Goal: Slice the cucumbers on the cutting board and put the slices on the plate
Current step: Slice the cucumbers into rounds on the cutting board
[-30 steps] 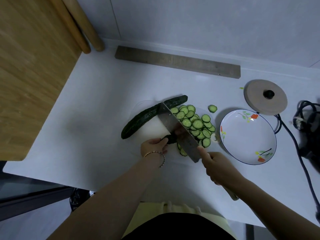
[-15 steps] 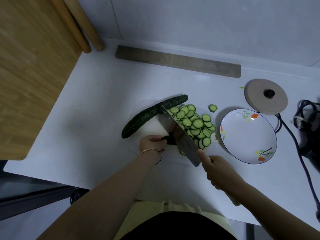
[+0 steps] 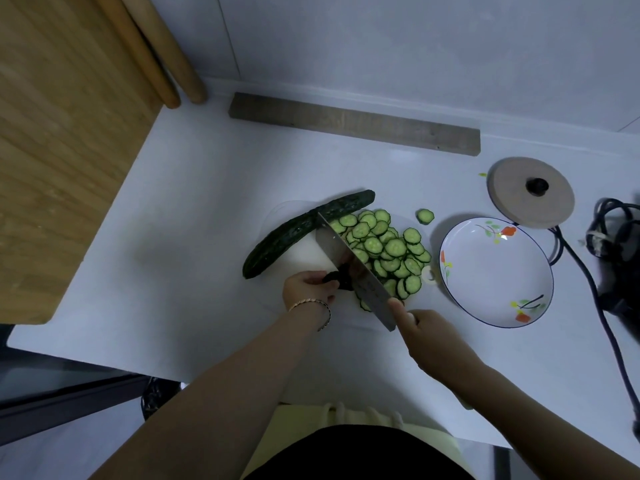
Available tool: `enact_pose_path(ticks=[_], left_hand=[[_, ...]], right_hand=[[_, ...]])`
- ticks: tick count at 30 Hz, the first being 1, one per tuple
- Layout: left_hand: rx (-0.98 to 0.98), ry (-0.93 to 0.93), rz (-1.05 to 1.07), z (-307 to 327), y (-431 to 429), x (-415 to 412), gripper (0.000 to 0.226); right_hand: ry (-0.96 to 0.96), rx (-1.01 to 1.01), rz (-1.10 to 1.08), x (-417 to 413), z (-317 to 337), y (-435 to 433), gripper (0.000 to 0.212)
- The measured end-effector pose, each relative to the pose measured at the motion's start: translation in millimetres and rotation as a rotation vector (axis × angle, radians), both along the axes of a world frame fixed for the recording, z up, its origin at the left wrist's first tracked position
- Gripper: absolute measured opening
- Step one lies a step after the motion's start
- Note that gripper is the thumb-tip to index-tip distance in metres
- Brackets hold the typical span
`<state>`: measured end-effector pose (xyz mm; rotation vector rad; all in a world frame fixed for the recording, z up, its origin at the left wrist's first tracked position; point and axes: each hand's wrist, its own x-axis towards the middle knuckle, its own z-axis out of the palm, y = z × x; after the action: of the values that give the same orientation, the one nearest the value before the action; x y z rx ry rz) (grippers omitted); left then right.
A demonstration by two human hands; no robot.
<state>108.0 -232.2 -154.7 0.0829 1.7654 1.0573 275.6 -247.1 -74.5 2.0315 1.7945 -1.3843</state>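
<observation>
While my left hand (image 3: 308,287) pinches the dark cucumber stub (image 3: 335,279) just below the middle of the frame, fingers curled round it, my right hand (image 3: 433,337) is wrapped round the handle of the cleaver (image 3: 349,268), lower and further right. My forefinger is stretched up to the heel of the blade. The handle itself is almost wholly hidden in my fist.

The blade runs slantwise up and to the left, its flat side against the stub's cut end. Its upper corner meets the whole cucumber (image 3: 304,230) in the picture, but I cannot tell whether they touch. That cucumber lies diagonally across the upper left part of the pale cutting board (image 3: 298,252), its lower end hanging off the board's left edge.

Right of the blade, the slices (image 3: 388,251) lie heaped and overlapping on the board. One stray slice (image 3: 424,216) lies apart on the white counter (image 3: 207,237), up and to the right of the heap.

Just right of the board sits the plate (image 3: 495,271), white with painted flowers and a dark rim. Above it lies a round wooden lid (image 3: 531,192) with a black knob, and a dark cable (image 3: 588,282) trails down the right edge. A bracelet (image 3: 311,304) circles my left wrist. A grey wooden strip (image 3: 353,123) lies along the wall at the top.
</observation>
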Motion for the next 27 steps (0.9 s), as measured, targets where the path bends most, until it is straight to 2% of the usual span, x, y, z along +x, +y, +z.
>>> enact_pose_path(ticks=[8, 16, 19, 23, 27], left_hand=[[-0.006, -0.004, 0.001, 3, 0, -3, 0.026], [-0.055, 0.074, -0.045, -2, 0, -7, 0.024], [-0.036, 0.066, -0.06, 0, -1, -7, 0.024], [-0.012, 0.078, -0.118, 0, -2, -6, 0.026], [0.012, 0.094, -0.139, -3, -3, -6, 0.027]], right_hand=[[-0.031, 0.019, 0.033, 3, 1, -1, 0.056], [-0.01, 0.077, 0.037, -10, -28, -4, 0.057], [0.048, 0.052, -0.027, -6, -43, -9, 0.06], [0.203, -0.084, -0.24, 1, -42, -1, 0.052], [0.226, -0.118, -0.269, 6, -27, 6, 0.051]])
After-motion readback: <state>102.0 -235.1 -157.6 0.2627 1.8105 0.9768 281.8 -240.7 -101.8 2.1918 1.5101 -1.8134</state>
